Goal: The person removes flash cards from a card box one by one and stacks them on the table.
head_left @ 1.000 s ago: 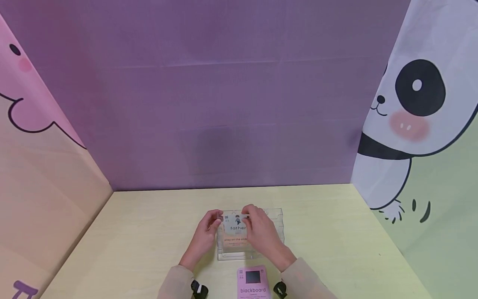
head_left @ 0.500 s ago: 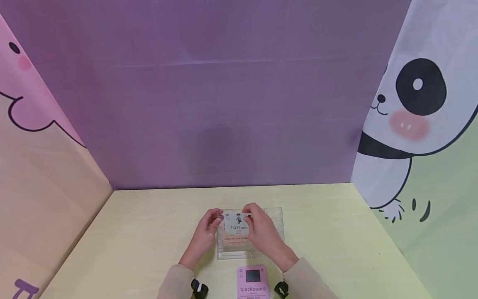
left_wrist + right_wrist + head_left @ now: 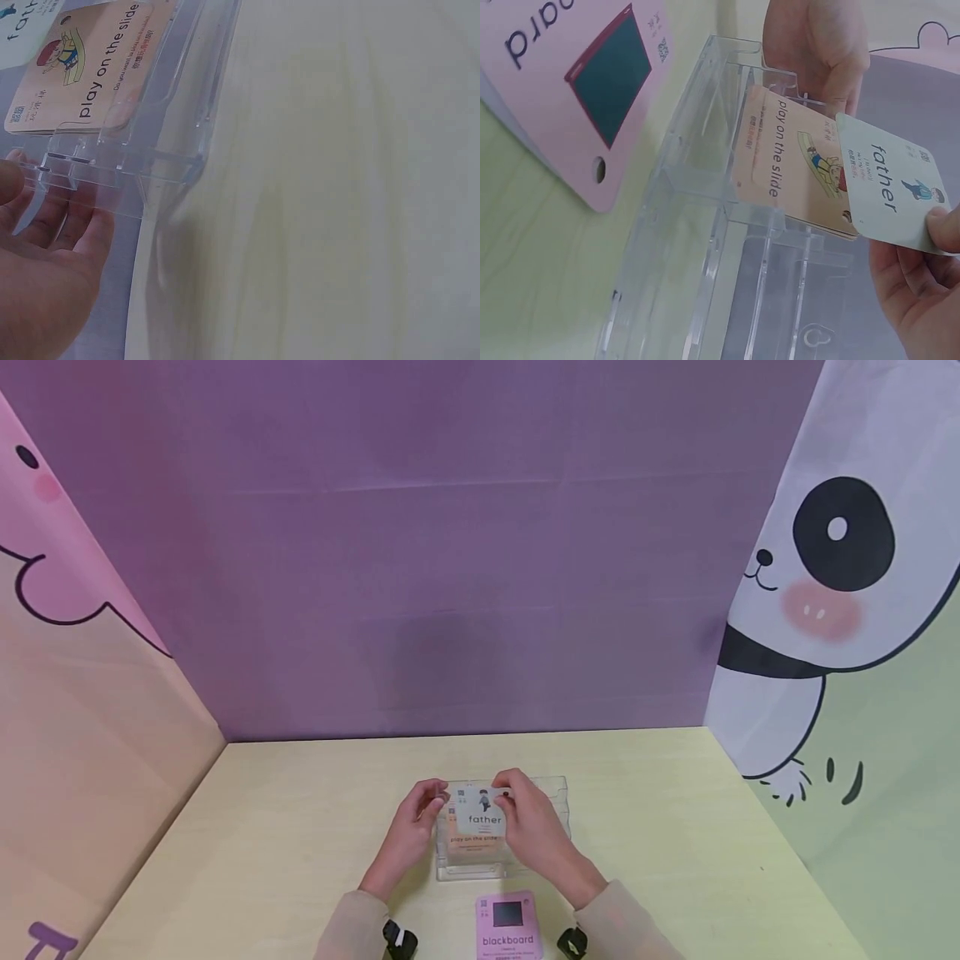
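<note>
My right hand [image 3: 538, 828] pinches a pale card printed "father" [image 3: 474, 814] by its edge, thumb on its face. That card hovers over orange "play on the slide" cards [image 3: 791, 154], covering part of them in the head view. The orange cards sit in one side of a clear plastic card holder [image 3: 686, 187], which has several stepped compartments. At the holder's left end, my left hand [image 3: 52, 277] grips its wall between thumb and fingers. Some of the left fingers show through the plastic.
Close to me, in front of the holder, a pink "blackboard" card [image 3: 508, 935] lies face up on the pale wooden table [image 3: 300, 827]. Behind the table stands a purple backdrop [image 3: 465, 568]. Printed panels flank both sides, one with a panda [image 3: 817, 635].
The "father" card has shifted a little to the right along with my right hand, uncovering more of the orange card beneath. My left hand and the holder have stayed put.
</note>
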Available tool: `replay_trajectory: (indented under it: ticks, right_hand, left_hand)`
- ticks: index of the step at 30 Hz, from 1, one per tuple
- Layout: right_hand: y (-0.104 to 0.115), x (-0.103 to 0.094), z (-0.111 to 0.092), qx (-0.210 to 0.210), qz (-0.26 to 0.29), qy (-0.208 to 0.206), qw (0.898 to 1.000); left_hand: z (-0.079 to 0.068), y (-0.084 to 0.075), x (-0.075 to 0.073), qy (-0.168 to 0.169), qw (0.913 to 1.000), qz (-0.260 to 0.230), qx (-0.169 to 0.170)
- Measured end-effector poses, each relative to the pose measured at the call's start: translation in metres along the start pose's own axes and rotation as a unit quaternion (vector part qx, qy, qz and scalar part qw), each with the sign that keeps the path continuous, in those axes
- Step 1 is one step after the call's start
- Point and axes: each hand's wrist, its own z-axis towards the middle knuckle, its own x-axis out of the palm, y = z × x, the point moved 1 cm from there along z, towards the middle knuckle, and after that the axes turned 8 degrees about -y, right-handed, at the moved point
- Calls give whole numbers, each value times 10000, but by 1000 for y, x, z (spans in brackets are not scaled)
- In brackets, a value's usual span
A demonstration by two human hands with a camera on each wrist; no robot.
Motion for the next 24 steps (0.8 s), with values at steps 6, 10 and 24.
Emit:
replay_trajectory:
  ticks: [6, 10, 24]
  right_hand:
    - [0, -5, -1, 81, 216, -31, 9997]
    - [0, -7, -2, 75, 291, -54, 9995]
    - [4, -15, -4, -12, 332, -32, 9994]
  left_hand:
    - [0, 0, 0, 23, 10000, 6, -24]
    - [0, 0, 0, -11, 10000, 5, 65]
    - [2, 2, 1, 10, 10000, 11, 35]
